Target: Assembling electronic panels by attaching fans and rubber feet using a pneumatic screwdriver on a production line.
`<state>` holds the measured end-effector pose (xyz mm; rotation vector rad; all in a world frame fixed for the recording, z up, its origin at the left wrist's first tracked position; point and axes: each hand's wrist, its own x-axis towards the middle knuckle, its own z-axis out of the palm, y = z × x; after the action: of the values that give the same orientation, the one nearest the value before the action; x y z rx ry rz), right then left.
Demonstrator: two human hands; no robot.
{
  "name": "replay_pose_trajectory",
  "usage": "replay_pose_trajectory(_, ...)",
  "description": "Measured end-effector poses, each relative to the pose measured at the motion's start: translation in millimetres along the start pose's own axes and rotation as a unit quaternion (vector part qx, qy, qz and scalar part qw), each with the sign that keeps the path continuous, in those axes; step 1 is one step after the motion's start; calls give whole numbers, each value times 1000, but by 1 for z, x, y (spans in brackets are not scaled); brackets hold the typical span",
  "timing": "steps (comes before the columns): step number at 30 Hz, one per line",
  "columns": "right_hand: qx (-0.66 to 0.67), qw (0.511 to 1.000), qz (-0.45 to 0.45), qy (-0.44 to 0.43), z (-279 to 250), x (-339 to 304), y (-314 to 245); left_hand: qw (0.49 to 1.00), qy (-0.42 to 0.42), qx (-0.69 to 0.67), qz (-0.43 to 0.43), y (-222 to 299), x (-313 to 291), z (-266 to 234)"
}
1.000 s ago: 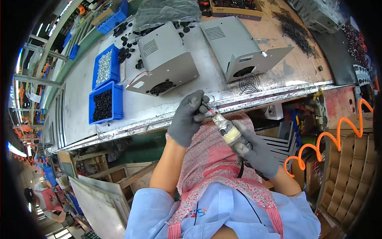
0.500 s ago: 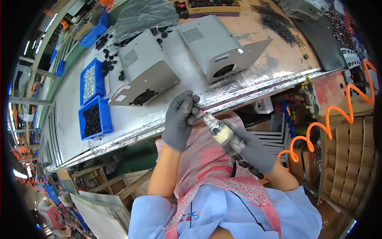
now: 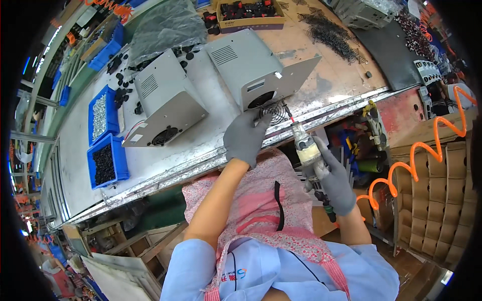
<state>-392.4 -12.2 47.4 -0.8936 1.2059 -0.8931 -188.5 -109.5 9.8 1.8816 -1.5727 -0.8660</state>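
Note:
My right hand (image 3: 335, 184) is wrapped round a power screwdriver (image 3: 307, 150) with a taped silver body. Its red-tipped bit points up and away from me, with a small dark piece at its end, perhaps a screw. At the bench's front edge, my left hand (image 3: 246, 138) has its gloved fingers closed at the left side of a round black wire fan guard (image 3: 275, 113). That guard lies just in front of the right grey metal housing (image 3: 246, 55), below its dark fan opening. Another grey housing (image 3: 163, 108) with a fan stands to the left.
Blue bins of silver (image 3: 100, 115) and black small parts (image 3: 104, 164) stand at left. Clear plastic sheeting (image 3: 168, 32), a carton of black-and-red parts (image 3: 251, 22) and a heap of wire guards (image 3: 334, 35) lie farther back. An orange coiled hose (image 3: 414, 160) hangs at right.
My left hand has left the screwdriver's tip and reached forward to the fan guard. My right hand has moved the screwdriver slightly right. The view has shifted a little.

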Motion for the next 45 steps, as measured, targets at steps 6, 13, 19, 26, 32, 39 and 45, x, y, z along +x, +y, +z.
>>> replay_pose_trajectory(6, 12, 1000, 1, 1, -7, 2, 7, 985, 43, -169, -14, -13, -6, 2)
replay_pose_trajectory(13, 3, 1000, -8, -15, -2, 6, 1, 981, 53, -189, -13, -12, -14, -8)
replay_pose_trajectory(19, -12, 1000, -4, 0, 0, 7, -4, 982, 109, -79, 135, -17, -12, -10)
replay_pose_trajectory(26, -26, 999, -28, -4, 0, 19, 3, 974, 73, -177, 120, -30, -5, -9)
replay_pose_trajectory(32, -52, 998, -44, -10, -8, 26, 3, 969, 97, -222, 43, -10, 33, -51)
replay_pose_trajectory(39, -67, 997, -21, -11, -6, 27, -8, 933, -309, -101, 157, 8, 111, -57)
replay_pose_trajectory(45, -131, 991, -39, -7, -14, 31, -12, 925, -299, -166, 167, 5, 108, -34)
